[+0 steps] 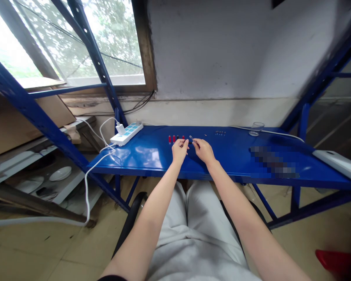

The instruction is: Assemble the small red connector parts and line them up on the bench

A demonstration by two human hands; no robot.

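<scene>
My left hand point(179, 150) and my right hand point(203, 150) meet close together above the blue table. Both are closed in a pinch. Between the left fingertips is something small and dark, mostly hidden. The right thumb and fingers grip a small translucent tube-like piece point(191, 137), too small to name surely. Just behind the left hand stand several small cylinders in a row, among them a red cylinder point(169, 139) with a clear lower part and a dark cylinder point(178, 137). A tiny reddish bit point(205, 135) lies beyond the right hand.
Several tiny pieces point(220, 133) lie grouped farther right on the blue table point(231, 156), near a clear glass point(256, 129). A power strip point(126, 134) with white cables sits left. A pixelated dark object point(273, 161) and a white device point(339, 164) occupy the right.
</scene>
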